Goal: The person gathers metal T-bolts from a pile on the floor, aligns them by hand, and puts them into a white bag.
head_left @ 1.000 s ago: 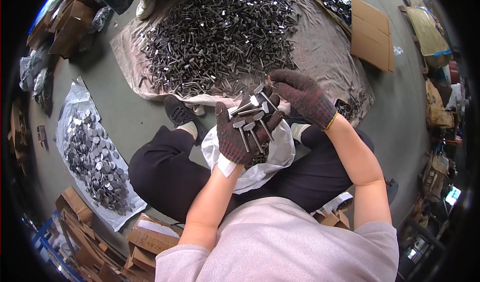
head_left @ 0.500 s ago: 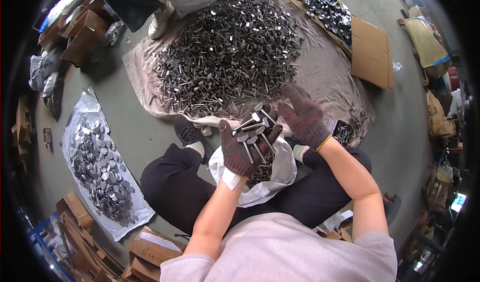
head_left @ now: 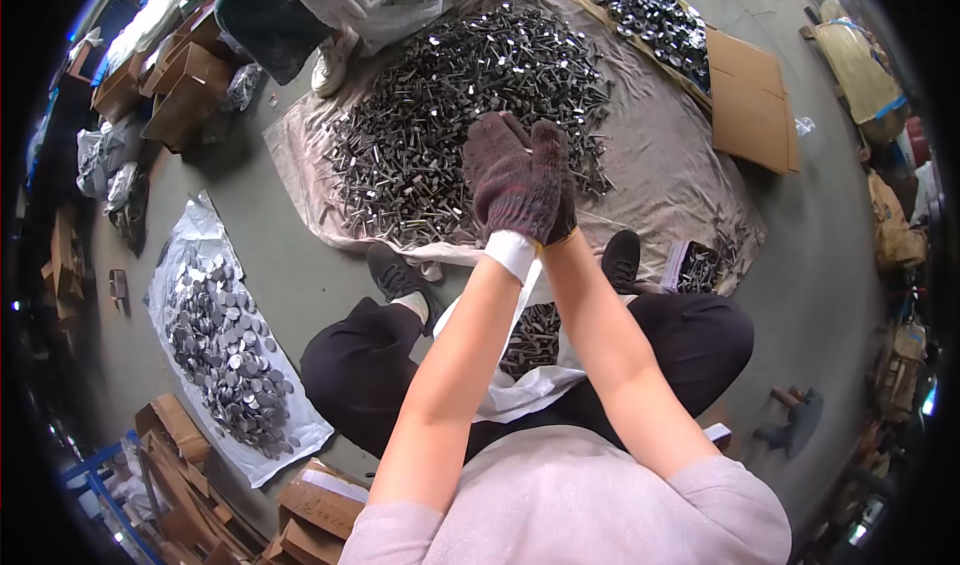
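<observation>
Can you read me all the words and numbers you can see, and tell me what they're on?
No word, number, brand or sign can be read for certain.
Cardboard box at the bottom left: dark marks, too small and blurred to read.
Flat cardboard at the top right: no writing that I can see.
Dark gloves: no writing shows.

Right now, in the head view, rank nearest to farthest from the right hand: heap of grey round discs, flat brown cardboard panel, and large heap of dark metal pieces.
1. Large heap of dark metal pieces: just beyond the right hand.
2. Flat brown cardboard panel: ahead, right.
3. Heap of grey round discs: left side.
</observation>
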Action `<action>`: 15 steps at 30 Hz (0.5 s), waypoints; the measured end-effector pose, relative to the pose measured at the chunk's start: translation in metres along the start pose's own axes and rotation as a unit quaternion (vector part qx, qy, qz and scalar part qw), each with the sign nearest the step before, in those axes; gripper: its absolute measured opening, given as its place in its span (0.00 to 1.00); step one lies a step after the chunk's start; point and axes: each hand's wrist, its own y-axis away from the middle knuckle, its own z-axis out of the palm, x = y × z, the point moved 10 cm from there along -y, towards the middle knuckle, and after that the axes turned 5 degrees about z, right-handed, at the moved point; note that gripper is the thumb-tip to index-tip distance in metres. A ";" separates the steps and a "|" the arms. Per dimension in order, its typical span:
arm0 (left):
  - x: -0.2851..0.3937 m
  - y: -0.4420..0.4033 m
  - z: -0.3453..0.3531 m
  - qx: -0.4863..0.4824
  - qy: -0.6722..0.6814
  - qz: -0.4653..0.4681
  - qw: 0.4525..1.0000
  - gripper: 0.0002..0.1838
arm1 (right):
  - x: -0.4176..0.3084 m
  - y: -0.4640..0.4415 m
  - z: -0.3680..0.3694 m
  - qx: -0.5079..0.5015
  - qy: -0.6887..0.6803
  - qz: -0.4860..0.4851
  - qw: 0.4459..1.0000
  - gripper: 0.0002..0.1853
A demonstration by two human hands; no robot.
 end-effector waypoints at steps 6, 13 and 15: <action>-0.079 -0.015 -0.118 -0.087 -0.163 -0.299 0.936 0.39 | -0.009 0.018 -0.072 0.080 -0.285 -0.096 0.950 0.40; -0.070 0.021 -0.181 0.035 -0.222 -0.327 0.918 0.26 | -0.016 0.042 -0.081 0.103 -0.276 -0.081 0.952 0.40; -0.090 0.040 -0.187 0.119 -0.150 -0.384 0.903 0.21 | -0.018 0.047 -0.080 0.087 -0.285 -0.081 0.951 0.43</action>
